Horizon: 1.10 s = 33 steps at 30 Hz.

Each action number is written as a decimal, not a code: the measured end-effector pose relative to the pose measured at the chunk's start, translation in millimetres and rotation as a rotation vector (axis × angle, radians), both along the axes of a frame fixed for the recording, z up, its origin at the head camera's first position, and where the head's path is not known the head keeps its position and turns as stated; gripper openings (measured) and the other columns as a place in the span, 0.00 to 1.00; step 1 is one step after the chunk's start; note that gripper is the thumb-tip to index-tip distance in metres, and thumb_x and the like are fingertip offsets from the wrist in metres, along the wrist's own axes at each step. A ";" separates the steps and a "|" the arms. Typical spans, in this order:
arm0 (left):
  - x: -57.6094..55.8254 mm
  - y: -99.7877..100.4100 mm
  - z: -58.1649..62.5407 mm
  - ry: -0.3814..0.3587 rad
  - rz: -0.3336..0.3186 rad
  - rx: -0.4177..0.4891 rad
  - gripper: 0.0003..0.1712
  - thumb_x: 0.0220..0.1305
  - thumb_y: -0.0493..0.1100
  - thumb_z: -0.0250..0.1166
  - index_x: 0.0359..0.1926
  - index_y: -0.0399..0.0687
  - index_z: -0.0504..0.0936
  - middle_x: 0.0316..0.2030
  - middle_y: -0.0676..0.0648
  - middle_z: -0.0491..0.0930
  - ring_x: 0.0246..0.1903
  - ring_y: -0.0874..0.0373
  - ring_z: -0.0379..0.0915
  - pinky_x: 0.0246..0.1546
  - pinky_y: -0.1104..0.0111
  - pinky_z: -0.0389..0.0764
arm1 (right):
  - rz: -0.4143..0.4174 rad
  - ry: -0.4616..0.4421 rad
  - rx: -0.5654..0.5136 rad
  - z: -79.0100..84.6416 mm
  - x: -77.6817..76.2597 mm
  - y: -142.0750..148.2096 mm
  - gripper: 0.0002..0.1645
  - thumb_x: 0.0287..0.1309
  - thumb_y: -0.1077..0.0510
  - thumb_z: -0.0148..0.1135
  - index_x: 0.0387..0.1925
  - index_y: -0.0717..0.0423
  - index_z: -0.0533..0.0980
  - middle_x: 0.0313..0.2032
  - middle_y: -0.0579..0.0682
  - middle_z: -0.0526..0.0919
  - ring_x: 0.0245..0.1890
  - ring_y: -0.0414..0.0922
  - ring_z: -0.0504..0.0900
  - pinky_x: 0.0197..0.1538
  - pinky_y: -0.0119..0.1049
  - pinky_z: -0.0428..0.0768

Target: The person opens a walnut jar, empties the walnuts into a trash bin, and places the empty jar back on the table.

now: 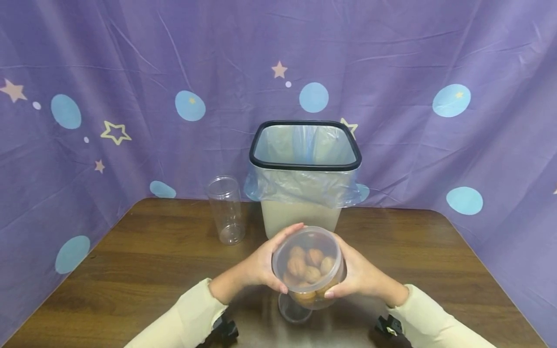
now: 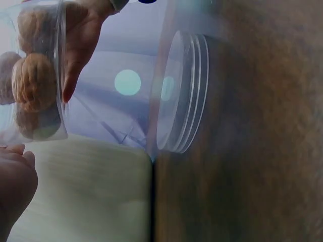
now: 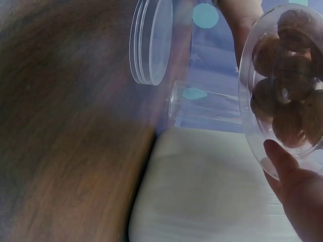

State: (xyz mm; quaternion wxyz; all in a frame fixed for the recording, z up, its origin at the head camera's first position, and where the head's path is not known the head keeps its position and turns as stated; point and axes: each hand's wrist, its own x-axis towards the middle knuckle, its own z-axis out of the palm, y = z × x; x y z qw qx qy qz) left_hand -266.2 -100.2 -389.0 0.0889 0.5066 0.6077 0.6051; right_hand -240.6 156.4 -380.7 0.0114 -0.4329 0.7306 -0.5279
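Right now, the left hand (image 1: 266, 263) and right hand (image 1: 359, 273) are gripping a tub (image 1: 311, 237) of walnuts (image 1: 297, 267) above the brown counter (image 1: 165, 285), where a lid (image 1: 294, 314) is lying below it. Behind, a clear jar (image 1: 226, 208) and a bin (image 1: 300, 217) are standing before a starry purple curtain (image 1: 383, 63).

Left arm (image 1: 191, 311) and right arm (image 1: 439, 316) reach forward, converging, pale sleeves (image 1: 197, 302) ending near bare wrists (image 1: 228, 284). Left hand (image 1: 266, 263) and right hand (image 1: 359, 271) face each other in two-sided grip, thumbs (image 1: 275, 283) nearer body. Right fingers mostly hidden in head view; exact curl hard to judge.
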 end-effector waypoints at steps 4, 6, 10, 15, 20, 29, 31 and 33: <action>4.8 1.3 -1.2 -0.010 0.025 0.023 0.69 0.34 0.41 0.79 0.72 0.36 0.44 0.67 0.29 0.54 0.67 0.48 0.55 0.68 0.66 0.55 | -0.012 0.010 -0.007 -0.4 1.4 -0.7 0.65 0.27 0.57 0.79 0.69 0.56 0.54 0.63 0.58 0.65 0.62 0.47 0.67 0.65 0.30 0.62; 7.6 2.5 -0.9 -0.008 0.044 0.033 0.68 0.37 0.46 0.79 0.72 0.35 0.44 0.67 0.29 0.54 0.66 0.48 0.55 0.68 0.67 0.56 | -0.025 0.018 -0.005 -0.8 2.0 -1.0 0.64 0.27 0.57 0.79 0.69 0.56 0.54 0.63 0.57 0.65 0.62 0.47 0.67 0.65 0.30 0.62; 11.6 4.1 -1.7 -0.009 0.089 0.049 0.67 0.40 0.55 0.77 0.71 0.34 0.45 0.67 0.28 0.54 0.66 0.52 0.56 0.67 0.68 0.57 | -0.067 0.046 0.000 -1.2 2.5 -1.3 0.64 0.27 0.57 0.79 0.69 0.56 0.54 0.63 0.57 0.66 0.60 0.47 0.68 0.65 0.31 0.63; 15.8 5.7 -3.5 -0.058 0.126 0.087 0.66 0.35 0.37 0.77 0.71 0.34 0.46 0.66 0.28 0.54 0.65 0.51 0.57 0.67 0.68 0.58 | -0.133 0.072 0.014 0.2 4.1 -2.0 0.65 0.27 0.55 0.80 0.69 0.56 0.54 0.62 0.56 0.67 0.59 0.48 0.69 0.63 0.33 0.66; 19.7 7.9 -4.7 -0.045 0.185 0.090 0.65 0.39 0.50 0.78 0.72 0.36 0.47 0.66 0.29 0.55 0.65 0.47 0.57 0.66 0.68 0.58 | -0.162 0.080 0.024 2.8 7.2 -3.4 0.66 0.26 0.53 0.81 0.69 0.55 0.54 0.61 0.56 0.68 0.58 0.49 0.70 0.62 0.34 0.68; 29.1 10.9 -6.0 -0.090 0.302 0.073 0.69 0.38 0.61 0.76 0.72 0.38 0.47 0.68 0.32 0.55 0.65 0.42 0.55 0.65 0.71 0.60 | -0.218 0.145 0.043 4.8 10.4 -7.9 0.67 0.26 0.51 0.82 0.69 0.54 0.53 0.61 0.56 0.69 0.56 0.52 0.72 0.58 0.40 0.72; 30.5 11.8 -6.4 -0.111 0.319 0.088 0.68 0.38 0.59 0.77 0.72 0.38 0.46 0.69 0.33 0.54 0.66 0.44 0.55 0.65 0.71 0.59 | -0.242 0.141 0.046 5.2 11.2 -9.2 0.66 0.27 0.50 0.82 0.69 0.54 0.54 0.61 0.55 0.69 0.55 0.51 0.72 0.57 0.40 0.73; 31.6 12.8 -7.0 -0.132 0.334 0.105 0.67 0.38 0.56 0.77 0.72 0.37 0.46 0.69 0.33 0.53 0.66 0.45 0.55 0.65 0.72 0.59 | -0.263 0.131 0.049 5.3 11.8 -10.8 0.66 0.27 0.50 0.82 0.69 0.55 0.55 0.61 0.55 0.69 0.55 0.50 0.72 0.57 0.41 0.73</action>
